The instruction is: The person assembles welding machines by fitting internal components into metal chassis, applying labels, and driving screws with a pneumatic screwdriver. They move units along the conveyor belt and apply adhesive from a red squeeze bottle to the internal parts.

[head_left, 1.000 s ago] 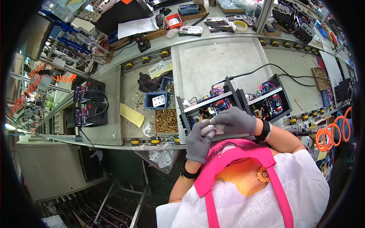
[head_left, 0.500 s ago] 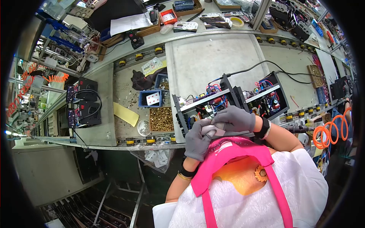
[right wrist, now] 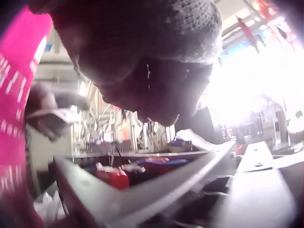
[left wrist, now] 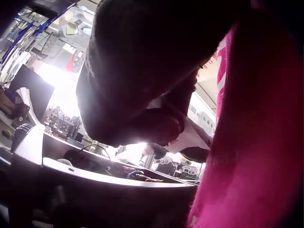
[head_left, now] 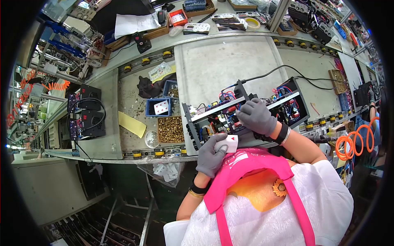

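The gloved left hand (head_left: pixel 210 158) pinches white labels with a red triangle (head_left: pixel 232 144) near the front edge of an open black chassis (head_left: pixel 190 130). In the left wrist view the same hand (left wrist: pixel 137 71) is dark, with a white sheet (left wrist: pixel 187 137) at its fingers. Above that chassis's wiring, the gloved right hand (head_left: pixel 258 117) has its fingers bent downward; whether anything lies between them cannot be made out. The right wrist view shows this hand (right wrist: pixel 147 61) over metal rails (right wrist: pixel 256 164). A second open chassis (head_left: pixel 303 100) stands just to the right.
Left of the board (head_left: pixel 230 53) are a tray of brass screws (head_left: pixel 170 129), a blue bin (head_left: pixel 151 107) holding labels, a round dish (head_left: pixel 152 139) and yellow paper (head_left: pixel 132 124). A black cable (head_left: pixel 283 66) runs behind the chassis. An orange coiled hose (head_left: pixel 344 146) hangs right.
The right hand has parted from the left hand and moved up and right over the chassis. The left hand's labels are now in fuller view. The whole scene has shifted slightly left in the head view.
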Demonstrator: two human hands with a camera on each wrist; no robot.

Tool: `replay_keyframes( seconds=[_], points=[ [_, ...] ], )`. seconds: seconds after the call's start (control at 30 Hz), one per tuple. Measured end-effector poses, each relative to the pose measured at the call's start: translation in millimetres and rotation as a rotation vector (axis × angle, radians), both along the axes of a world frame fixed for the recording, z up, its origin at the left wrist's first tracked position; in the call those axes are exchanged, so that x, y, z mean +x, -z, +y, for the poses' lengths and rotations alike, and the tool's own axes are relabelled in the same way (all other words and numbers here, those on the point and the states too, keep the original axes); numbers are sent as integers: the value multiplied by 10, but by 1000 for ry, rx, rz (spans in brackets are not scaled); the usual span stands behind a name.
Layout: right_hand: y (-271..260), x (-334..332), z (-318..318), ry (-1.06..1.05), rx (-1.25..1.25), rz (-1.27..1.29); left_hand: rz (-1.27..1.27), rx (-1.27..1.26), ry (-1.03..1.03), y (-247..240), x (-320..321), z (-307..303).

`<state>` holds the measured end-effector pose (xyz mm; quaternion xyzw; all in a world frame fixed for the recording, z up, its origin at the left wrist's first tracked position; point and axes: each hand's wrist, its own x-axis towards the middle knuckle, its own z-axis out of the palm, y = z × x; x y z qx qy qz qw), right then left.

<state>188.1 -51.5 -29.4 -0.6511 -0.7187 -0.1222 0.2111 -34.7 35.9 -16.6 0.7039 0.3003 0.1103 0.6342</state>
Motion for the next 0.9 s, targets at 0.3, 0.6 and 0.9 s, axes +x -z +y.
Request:
replay_keyframes(
  seconds=[0.3, 0.6, 0.9],
  points=[
    [-308, -68, -191, 11, -417, 368, -35, -75, -85, -19, 11, -79],
    [-478, -298, -601, -85, -218, 584, -135, 29, 5, -172, 198, -323],
    [-429, -205, -991, -48, -266, 1066, -31, 114, 124, -258, 328, -596]
  ],
)
